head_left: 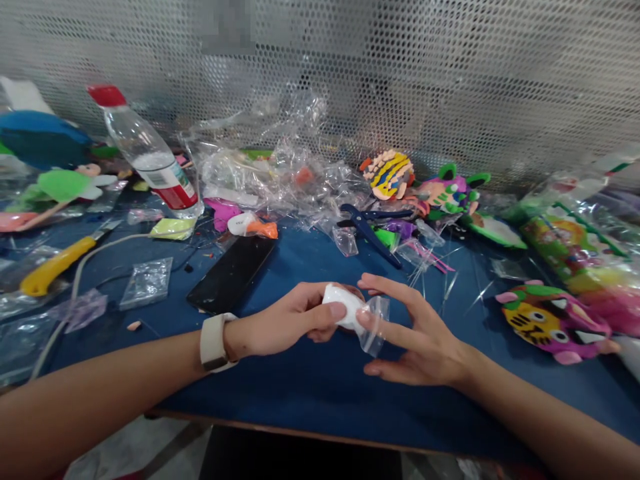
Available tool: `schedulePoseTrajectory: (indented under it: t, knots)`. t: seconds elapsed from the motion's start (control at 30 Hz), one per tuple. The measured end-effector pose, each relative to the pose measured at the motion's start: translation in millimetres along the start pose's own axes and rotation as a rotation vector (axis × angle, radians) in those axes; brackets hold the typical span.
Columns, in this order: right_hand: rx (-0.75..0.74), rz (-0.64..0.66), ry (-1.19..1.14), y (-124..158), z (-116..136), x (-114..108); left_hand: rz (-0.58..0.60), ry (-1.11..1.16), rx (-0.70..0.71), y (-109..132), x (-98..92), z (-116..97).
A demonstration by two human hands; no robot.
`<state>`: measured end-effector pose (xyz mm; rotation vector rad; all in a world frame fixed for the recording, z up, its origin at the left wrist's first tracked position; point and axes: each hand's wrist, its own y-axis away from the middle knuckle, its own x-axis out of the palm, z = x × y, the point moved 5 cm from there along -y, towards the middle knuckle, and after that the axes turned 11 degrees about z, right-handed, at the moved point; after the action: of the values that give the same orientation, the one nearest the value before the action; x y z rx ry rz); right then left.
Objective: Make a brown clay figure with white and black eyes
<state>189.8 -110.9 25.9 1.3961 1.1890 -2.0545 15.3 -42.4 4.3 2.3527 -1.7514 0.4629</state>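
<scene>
Above the table's front half, my left hand [313, 313] grips a small clear plastic bag [373, 333] with a white lump [343, 301] in it that looks like modelling clay. The thumb presses on the white lump from the near side. On the bag's loose end is my right hand [420, 333], fingers spread apart, one fingertip touching or just inside the bag's mouth; I cannot tell which. A black phone [233, 275] lies on the table beyond my left wrist. Farther back are dark blue pliers [373, 233] with their handles apart.
A plastic bottle [155, 160] with a red cap stands at back left, near a yellow utility knife [60, 267] and a pale cable [80, 273]. Crumpled clear wrappers [280, 173] heap against the perforated metal panel [320, 67]. Colourful clay figures, including a purple-and-yellow one [550, 323], lie at right.
</scene>
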Motion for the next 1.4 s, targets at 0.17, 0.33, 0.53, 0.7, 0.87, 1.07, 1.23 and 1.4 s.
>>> schedulePoseTrajectory:
  t: [0.17, 0.33, 0.53, 0.7, 0.87, 1.07, 1.23, 1.4]
  knots:
    - [-0.040, 0.016, 0.018, -2.8, 3.9, -1.2, -0.005, 0.023, 0.010, 0.2, 2.5, 4.8]
    - [0.063, -0.055, 0.092, -7.7, 11.5, -2.6, -0.031, -0.062, 0.022, 2.6, 1.2, -0.8]
    - [0.143, -0.030, 0.155, -11.0, 13.6, -4.3, -0.102, -0.301, 0.040, 4.5, 2.4, -11.9]
    - [0.066, -0.009, 0.192, -11.3, 11.6, -6.2, -0.207, -0.234, 0.040, 4.4, 1.0, -8.8]
    - [0.102, -0.010, 0.241, -11.3, 11.1, -4.1, -0.197, -0.358, 0.044, 7.0, 2.5, -10.2]
    - [0.170, 0.048, 0.296, -15.5, 13.0, 2.5, -0.251, -0.399, 0.067, 9.7, 2.2, -11.0]
    - [0.197, 0.060, 0.311, -15.2, 13.6, 5.1, -0.343, -0.455, 0.137, 15.0, 0.8, -13.7]
    - [0.134, 0.067, 0.308, -13.0, 13.9, 3.6, -0.321, -0.512, 0.087, 14.4, 2.4, -12.5]
